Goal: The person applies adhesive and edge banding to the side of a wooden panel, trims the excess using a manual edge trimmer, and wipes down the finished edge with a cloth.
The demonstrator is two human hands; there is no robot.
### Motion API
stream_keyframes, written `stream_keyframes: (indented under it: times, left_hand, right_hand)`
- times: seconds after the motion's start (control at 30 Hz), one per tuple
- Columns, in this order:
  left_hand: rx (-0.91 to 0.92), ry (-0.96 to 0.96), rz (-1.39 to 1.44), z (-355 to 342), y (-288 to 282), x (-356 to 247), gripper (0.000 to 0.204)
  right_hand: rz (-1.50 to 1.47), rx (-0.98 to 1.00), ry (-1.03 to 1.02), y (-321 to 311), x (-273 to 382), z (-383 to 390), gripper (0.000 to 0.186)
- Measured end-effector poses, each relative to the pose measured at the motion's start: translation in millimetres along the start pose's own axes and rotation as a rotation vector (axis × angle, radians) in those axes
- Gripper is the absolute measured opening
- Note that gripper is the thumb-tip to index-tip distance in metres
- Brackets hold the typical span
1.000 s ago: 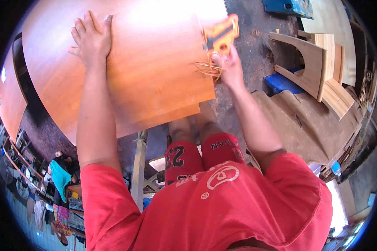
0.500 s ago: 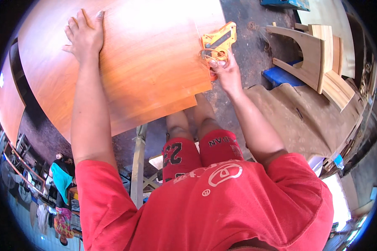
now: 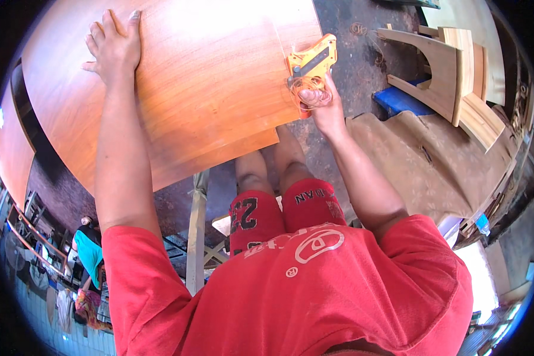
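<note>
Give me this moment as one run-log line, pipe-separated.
left hand: palm down, wood panel | right hand: holding yellow tool, panel's right edge | right side: wooden frame

The floor (image 3: 356, 80) was dark and stained; pale wooden furniture (image 3: 447, 77) stood by the far edge of a rumpled brown sheet (image 3: 406, 178), white light (image 3: 476, 276) beyond its near edge.

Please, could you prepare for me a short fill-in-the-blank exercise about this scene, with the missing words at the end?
1. The left hand rests on a wood-coloured panel and holds ____.
2. The right hand holds a yellow-orange tool at the panel's ____ edge.
3. The person's T-shirt and shorts are both ____.
4. A thing partly hidden by the wooden frame is ____ in colour.

Missing words: nothing; right; red; blue.
</note>
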State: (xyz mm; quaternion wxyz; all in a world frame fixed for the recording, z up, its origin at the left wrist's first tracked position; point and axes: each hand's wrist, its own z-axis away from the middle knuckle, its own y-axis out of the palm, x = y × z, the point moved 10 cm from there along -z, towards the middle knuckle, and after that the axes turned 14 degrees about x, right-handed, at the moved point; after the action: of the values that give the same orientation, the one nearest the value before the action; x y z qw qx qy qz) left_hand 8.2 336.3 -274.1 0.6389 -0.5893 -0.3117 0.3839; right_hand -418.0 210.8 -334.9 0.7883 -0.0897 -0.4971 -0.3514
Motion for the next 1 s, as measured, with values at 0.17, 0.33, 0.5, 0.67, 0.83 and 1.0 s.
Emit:
stream_keyframes:
  times: [0.17,0.33,0.5,0.67,0.83,1.0]
  left_hand:
    - [0.006,0.009,0.017,1.8,0.6,-6.5,0.077]
    - [0.009,-0.001,0.021,3.4,-7.8,-3.4,0.076]
    - [0.020,0.009,0.037,2.2,5.3,-8.8,0.076]
    - [0.016,-0.008,0.019,1.7,-1.3,-1.4,0.076]
    - [0.029,-0.013,0.017,0.4,1.1,-3.1,0.076]
    - [0.027,0.002,0.031,-0.3,2.8,-1.5,0.077]
  right_hand:
    - [-0.005,-0.018,-0.067,-1.6,-0.6,16.1,0.050]
    - [-0.179,0.022,0.010,3.5,-12.6,25.4,0.049]
    - [-0.065,-0.010,0.056,-8.6,-22.1,34.6,0.050]
    - [-0.126,0.010,0.025,-1.2,-24.4,44.1,0.051]
    - [-0.162,-0.018,0.042,-4.1,-31.6,51.9,0.051]
    - [-0.203,-0.022,-0.026,-3.7,-29.9,52.0,0.050]
